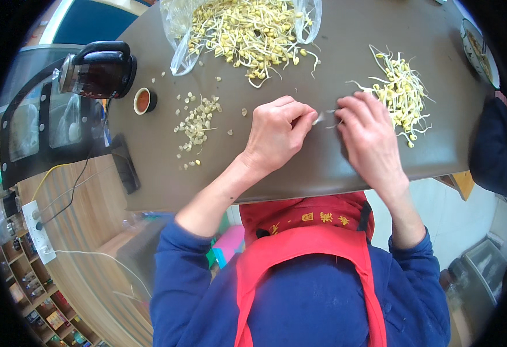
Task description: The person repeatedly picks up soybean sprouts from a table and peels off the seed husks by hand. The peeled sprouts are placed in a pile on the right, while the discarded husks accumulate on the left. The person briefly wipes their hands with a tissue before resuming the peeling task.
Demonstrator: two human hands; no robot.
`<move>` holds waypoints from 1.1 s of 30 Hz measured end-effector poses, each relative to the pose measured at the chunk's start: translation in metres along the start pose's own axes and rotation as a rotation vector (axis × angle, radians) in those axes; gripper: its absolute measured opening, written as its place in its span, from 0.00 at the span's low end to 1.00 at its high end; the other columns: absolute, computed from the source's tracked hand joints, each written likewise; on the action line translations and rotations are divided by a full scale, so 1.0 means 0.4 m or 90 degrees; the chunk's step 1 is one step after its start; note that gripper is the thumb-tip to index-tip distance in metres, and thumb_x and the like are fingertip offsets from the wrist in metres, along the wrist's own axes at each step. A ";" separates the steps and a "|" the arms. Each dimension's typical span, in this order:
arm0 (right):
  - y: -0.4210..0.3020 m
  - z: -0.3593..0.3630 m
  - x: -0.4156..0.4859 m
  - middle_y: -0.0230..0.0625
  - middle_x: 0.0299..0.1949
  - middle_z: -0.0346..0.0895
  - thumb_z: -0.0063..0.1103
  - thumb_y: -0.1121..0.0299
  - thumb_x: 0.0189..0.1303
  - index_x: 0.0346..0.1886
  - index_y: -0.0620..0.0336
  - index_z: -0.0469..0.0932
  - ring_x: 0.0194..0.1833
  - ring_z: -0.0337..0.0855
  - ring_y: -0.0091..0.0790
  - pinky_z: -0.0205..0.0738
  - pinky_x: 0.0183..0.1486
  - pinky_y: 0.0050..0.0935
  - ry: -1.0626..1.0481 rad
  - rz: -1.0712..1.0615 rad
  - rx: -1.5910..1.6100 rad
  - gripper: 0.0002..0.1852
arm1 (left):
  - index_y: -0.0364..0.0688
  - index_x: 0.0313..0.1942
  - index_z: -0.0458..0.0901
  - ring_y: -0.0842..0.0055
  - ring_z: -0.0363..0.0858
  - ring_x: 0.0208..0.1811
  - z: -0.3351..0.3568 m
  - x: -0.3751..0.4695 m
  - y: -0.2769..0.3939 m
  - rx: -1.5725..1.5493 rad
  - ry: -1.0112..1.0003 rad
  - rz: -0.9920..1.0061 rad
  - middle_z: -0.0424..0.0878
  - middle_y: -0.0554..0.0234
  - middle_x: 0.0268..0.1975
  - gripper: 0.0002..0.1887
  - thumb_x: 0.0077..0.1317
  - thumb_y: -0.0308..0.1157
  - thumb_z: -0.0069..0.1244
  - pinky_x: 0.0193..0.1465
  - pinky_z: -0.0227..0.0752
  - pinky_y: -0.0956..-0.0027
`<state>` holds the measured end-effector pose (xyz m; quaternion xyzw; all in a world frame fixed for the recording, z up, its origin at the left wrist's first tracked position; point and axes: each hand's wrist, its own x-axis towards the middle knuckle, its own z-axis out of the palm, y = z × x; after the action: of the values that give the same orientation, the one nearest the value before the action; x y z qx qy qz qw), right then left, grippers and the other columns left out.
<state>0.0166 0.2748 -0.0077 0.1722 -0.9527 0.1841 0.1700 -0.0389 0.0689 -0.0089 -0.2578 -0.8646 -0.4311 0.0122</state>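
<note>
My left hand (278, 132) is over the table's near side, its thumb and forefinger pinching a small pale scrap (318, 119), blurred, perhaps a bean husk. To its right is my right hand (368, 136), palm down with bent fingers. Thin pale strands show by its fingertips; whether it grips them is hidden. Just beyond that hand lies a smaller pile of soybean sprouts (403, 93). A larger heap of soybean sprouts (249, 32) spills from a clear plastic bag (184, 54) at the far side. Loose bean husks (197, 123) are scattered left of my left hand.
On the table's left stand a glass pot of dark liquid (99, 71) and a small cup of reddish liquid (143, 101). A smartphone (125, 162) lies at the left edge. A patterned bowl (474, 56) and another person's dark sleeve (494, 145) are at the right. A power strip (39, 232) sits lower left.
</note>
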 end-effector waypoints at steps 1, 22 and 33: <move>0.008 -0.005 0.000 0.41 0.56 0.81 0.68 0.75 0.59 0.46 0.66 0.84 0.65 0.76 0.49 0.71 0.69 0.46 -0.006 0.005 -0.019 0.12 | 0.36 0.38 0.92 0.73 0.85 0.27 0.006 -0.013 0.005 -0.014 0.008 -0.011 0.88 0.59 0.30 0.03 0.66 0.24 0.65 0.33 0.77 0.69; 0.010 -0.003 -0.008 0.39 0.51 0.82 0.68 0.77 0.57 0.43 0.66 0.84 0.60 0.78 0.47 0.72 0.65 0.46 0.028 0.026 0.033 0.10 | 0.44 0.39 0.92 0.57 0.88 0.36 -0.015 0.227 -0.073 0.404 0.016 0.113 0.86 0.57 0.36 0.07 0.70 0.35 0.59 0.39 0.81 0.56; -0.023 -0.004 0.007 0.44 0.53 0.80 0.70 0.76 0.55 0.45 0.64 0.84 0.61 0.78 0.50 0.69 0.68 0.50 0.039 0.033 0.014 0.14 | 0.40 0.39 0.88 0.60 0.88 0.38 -0.110 -0.093 -0.029 0.150 0.063 -0.103 0.85 0.56 0.40 0.09 0.63 0.17 0.56 0.39 0.82 0.59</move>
<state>0.0182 0.2666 -0.0024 0.1435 -0.9490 0.2043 0.1926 -0.0207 0.0139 0.0011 -0.1622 -0.9255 -0.3385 0.0500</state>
